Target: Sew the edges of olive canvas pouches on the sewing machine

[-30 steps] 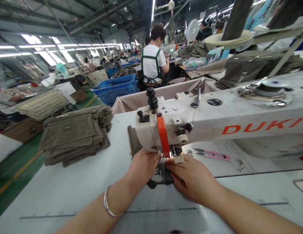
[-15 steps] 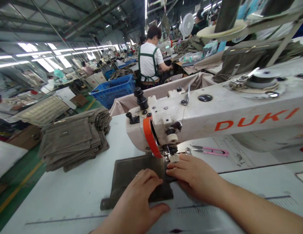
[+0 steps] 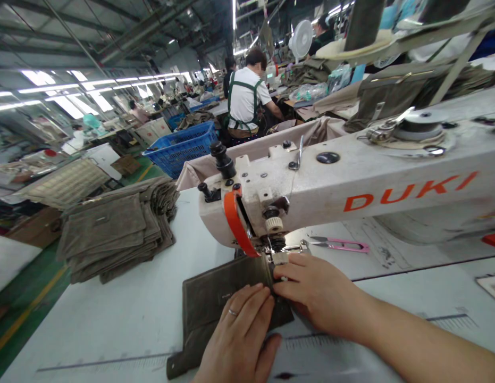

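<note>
A dark olive fabric piece (image 3: 207, 292) lies on the pale table, its upper right part under the needle area of a white sewing machine (image 3: 311, 175) with an orange guard. My left hand (image 3: 245, 332), wearing a ring, rests flat on the fabric with its fingers stretched toward the needle. Close to the presser foot, my right hand (image 3: 319, 292) presses on the fabric's right edge, fingers bent and near together. Whether the right fingertips pinch the fabric is hard to see. Pink thread snips (image 3: 345, 244) lie behind the right hand.
A stack of olive fabric pieces (image 3: 111, 234) sits at the table's left. Beyond it is a blue crate (image 3: 183, 149). A person in a white shirt (image 3: 245, 98) works farther back. A ruler scale (image 3: 107, 361) runs along the table's near side.
The fabric has turned, its lower left corner now nearer me. My left hand has shifted right and flattened on it. My right hand stays near the needle. The view has moved slightly.
</note>
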`<state>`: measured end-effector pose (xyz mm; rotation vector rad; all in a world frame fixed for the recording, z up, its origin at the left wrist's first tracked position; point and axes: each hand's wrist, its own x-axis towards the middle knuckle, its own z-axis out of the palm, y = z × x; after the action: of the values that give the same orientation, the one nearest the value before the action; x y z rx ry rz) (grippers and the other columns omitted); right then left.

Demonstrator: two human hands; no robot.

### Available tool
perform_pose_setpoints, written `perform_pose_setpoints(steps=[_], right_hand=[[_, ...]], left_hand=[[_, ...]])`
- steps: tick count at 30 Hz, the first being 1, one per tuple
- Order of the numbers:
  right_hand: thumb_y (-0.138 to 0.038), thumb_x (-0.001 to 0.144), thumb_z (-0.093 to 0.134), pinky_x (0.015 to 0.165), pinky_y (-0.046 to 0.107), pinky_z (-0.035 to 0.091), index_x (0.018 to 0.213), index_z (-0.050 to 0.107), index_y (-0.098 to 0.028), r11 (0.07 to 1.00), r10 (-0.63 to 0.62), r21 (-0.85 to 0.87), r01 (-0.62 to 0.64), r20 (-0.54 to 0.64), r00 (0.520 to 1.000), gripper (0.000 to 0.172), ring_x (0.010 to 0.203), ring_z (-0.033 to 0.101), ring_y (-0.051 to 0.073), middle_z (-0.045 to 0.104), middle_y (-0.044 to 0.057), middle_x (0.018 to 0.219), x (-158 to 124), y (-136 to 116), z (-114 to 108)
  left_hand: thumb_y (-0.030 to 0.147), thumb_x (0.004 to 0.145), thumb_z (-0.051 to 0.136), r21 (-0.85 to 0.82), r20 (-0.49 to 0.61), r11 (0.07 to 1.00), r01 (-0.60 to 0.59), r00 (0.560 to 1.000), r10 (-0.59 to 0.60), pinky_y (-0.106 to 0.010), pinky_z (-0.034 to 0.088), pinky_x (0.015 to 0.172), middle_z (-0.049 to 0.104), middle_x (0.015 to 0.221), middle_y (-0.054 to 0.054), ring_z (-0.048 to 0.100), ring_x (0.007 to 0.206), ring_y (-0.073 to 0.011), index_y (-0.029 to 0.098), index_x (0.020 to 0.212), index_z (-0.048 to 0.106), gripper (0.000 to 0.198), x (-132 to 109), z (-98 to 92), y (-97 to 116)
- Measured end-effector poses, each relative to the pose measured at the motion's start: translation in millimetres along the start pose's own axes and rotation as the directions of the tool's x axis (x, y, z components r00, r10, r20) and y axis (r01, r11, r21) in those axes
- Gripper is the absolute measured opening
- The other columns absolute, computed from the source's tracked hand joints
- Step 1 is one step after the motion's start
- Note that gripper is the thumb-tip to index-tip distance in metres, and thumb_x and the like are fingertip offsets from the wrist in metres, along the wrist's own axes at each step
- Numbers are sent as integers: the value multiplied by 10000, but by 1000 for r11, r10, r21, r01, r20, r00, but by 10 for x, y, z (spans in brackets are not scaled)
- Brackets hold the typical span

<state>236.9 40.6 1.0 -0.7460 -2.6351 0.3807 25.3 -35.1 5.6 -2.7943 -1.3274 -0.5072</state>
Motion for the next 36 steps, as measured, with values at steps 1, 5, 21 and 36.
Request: perform_pose_setpoints(steps=[1,5,21,36], right_hand=[[-117,848,551,908,417,459,965,663,-195,1000,6,1,-6,-4,1000,180,1001,565,226,645,62,1124,-4,-17,-4],[-76,821,533,947,414,452,1108,628,-185,999,14,43,-13,-30,999,322,1062,572,228,633,67,1219,-25,-59,5],[-57,810,477,870,476,505,1128,616,-201,993,121,20,-119,-88,989,375,1019,563,279,634,105,1093,36,40,134],[-104,855,436,835,426,497,1028,591,-150,972,236,43,-232,-225,945,237,986,532,270,572,136,1069,50,76,97]], left_hand=[[227,845,592,-3,-6,1000,-23,1000,23,-438,561,935,643,1220,-152,599,1126,-311,86,1235,585,415,4,6,-4],[176,830,562,-74,-64,996,-42,997,37,-383,545,974,679,1159,-128,625,1108,-273,96,1175,623,360,35,13,-18],[142,795,632,-258,-35,965,41,998,-52,-386,480,1021,652,1166,-75,593,1094,-225,156,1140,603,347,309,4,-362],[219,923,589,-183,-29,981,-60,998,55,-407,472,996,672,1171,-49,591,1113,-229,217,1210,604,288,392,57,-823]])
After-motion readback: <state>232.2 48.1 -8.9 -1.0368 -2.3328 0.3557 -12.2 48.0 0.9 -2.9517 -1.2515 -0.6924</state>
